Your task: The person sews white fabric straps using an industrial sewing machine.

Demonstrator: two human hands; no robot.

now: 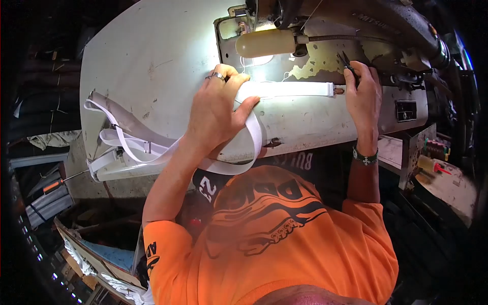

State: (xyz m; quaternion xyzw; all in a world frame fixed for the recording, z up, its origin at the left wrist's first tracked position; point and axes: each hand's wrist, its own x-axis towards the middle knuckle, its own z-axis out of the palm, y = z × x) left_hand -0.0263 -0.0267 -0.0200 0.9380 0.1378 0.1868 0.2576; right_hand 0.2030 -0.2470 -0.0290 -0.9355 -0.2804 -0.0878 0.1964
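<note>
A white strap (295,89) lies stretched across the sewing machine table (152,56), brightly lit by the machine lamp (265,43). My left hand (216,109), a ring on one finger, presses and grips the strap near its middle; the strap loops down from it over the table's near edge. My right hand (363,96) holds the strap's right end, where a small buckle sits, and also grips small black thread snips (347,63). The sewing machine (386,30) stands just beyond both hands.
More white strap with a metal slider (127,145) trails in loops on the table's left end. A red-handled tool (53,185) lies left below the table. A small bottle (429,163) and thread spools (437,147) sit on a shelf at right.
</note>
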